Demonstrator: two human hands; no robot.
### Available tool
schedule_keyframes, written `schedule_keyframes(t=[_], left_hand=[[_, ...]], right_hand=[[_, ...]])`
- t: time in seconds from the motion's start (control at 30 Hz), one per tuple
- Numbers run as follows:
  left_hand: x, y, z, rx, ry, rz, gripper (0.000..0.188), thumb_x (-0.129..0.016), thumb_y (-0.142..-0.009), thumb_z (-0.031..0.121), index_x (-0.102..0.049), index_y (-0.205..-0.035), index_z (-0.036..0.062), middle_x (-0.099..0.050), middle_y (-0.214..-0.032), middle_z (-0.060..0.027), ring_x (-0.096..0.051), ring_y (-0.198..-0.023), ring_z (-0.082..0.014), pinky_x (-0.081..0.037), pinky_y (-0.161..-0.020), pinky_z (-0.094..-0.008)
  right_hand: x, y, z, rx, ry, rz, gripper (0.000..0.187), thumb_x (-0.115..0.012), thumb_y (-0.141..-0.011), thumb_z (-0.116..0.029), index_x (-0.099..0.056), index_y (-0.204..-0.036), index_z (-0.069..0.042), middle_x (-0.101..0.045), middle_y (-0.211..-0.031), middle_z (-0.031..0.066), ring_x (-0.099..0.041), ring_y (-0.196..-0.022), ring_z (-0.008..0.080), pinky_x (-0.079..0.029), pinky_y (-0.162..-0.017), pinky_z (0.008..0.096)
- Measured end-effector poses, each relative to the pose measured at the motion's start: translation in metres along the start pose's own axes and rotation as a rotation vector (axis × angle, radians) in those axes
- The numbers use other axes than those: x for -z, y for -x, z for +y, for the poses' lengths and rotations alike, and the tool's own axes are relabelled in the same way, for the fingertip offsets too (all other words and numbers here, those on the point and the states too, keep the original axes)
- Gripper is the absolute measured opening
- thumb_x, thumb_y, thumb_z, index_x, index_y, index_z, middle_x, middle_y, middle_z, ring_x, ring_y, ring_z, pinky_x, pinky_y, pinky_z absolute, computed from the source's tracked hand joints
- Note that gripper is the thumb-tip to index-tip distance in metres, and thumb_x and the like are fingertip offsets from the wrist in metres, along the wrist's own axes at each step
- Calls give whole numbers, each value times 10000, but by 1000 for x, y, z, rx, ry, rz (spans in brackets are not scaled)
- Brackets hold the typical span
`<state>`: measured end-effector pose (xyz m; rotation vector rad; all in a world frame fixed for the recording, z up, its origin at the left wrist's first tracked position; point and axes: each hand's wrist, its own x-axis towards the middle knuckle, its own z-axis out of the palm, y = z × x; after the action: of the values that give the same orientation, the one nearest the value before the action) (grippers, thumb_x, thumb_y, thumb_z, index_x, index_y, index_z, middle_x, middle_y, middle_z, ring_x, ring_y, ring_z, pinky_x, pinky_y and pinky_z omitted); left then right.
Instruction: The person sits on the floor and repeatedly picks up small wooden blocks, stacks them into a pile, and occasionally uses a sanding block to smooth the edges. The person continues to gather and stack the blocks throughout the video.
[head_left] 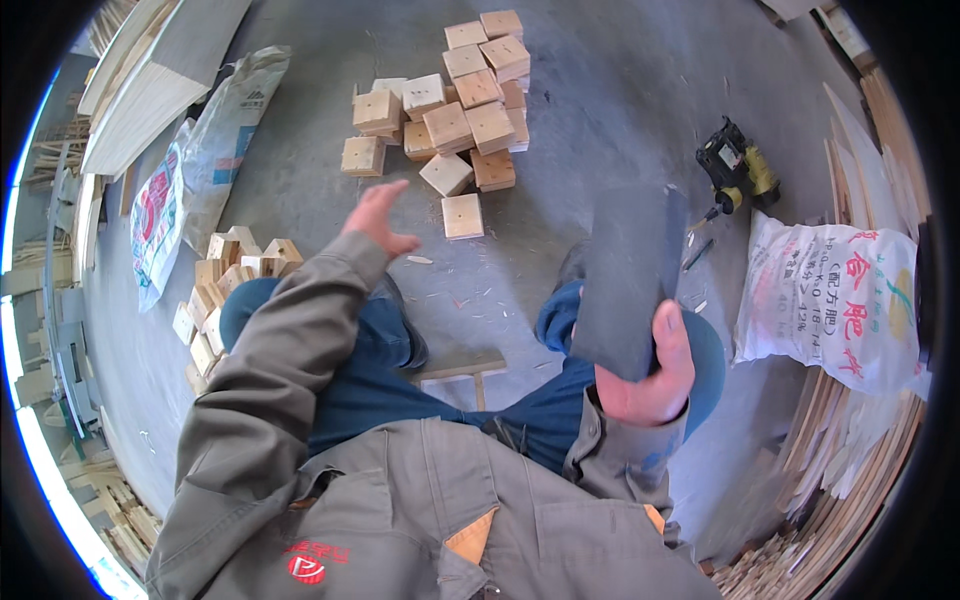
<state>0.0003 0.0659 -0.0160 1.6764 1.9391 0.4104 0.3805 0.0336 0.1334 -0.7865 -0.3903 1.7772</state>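
Note:
My right hand [655, 375] grips a dark grey rectangular slab [630, 280] by its lower end, thumb along its right edge; I cannot make out what kind of thing it is. Extended forward, my left hand [378, 222] has its fingers apart and holds nothing. Just beyond it lies a pile of square wooden blocks [448, 128], some stacked, on the grey floor. The closest of these is a single pale block [462, 216]. More wooden blocks [208, 310] are heaped beside my left knee, partly hidden by my leg.
A black and yellow power tool [735, 165] lies at the right, near a white printed sack [825, 300]. Long wood strips [850, 450] are stacked at the right edge. Boards [150, 110] and plastic sacks [215, 150] stand at the left. Wood scraps litter the floor.

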Motion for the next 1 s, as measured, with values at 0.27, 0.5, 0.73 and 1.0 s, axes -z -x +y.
schedule_keyframes(t=[0.27,0.5,0.73,1.0], left_hand=[[-117,-56,-3,171,-319,-255,1100,-896,-620,206,-326,-1560,175,-327,-1599,-106,-387,-1437,-341,-435,-1123,-462],[-157,-96,-21,73,-455,-166,997,-841,-670,195,-360,-1541,130,-406,-1547,-102,-379,-1442,-307,-394,-1110,-456],[-168,-118,-14,-43,-459,-196,916,-813,-667,212,-418,-1483,83,-537,-1359,-134,-503,-1292,-333,-411,-1068,-451],[-162,-106,-48,289,65,-319,903,-851,-626,177,-457,-1413,-26,-603,-1285,-170,-594,-1212,-323,-468,-1048,-455]], right_hand=[[20,-4,-10,-34,190,163,785,-634,-941,-496,-410,-1439,68,-558,-1322,279,-632,-1107,368,-555,-832,462],[8,-20,-11,-183,174,363,1060,-849,-753,-454,-300,-1409,171,-601,-1146,367,-690,-936,403,-618,-753,477],[-7,-32,-2,-225,207,481,1144,-899,-683,-465,-284,-1461,105,-569,-1174,393,-689,-945,422,-625,-728,490],[-2,-20,5,-119,240,357,997,-819,-792,-432,-304,-1465,95,-575,-1226,353,-681,-1002,409,-610,-791,482]])
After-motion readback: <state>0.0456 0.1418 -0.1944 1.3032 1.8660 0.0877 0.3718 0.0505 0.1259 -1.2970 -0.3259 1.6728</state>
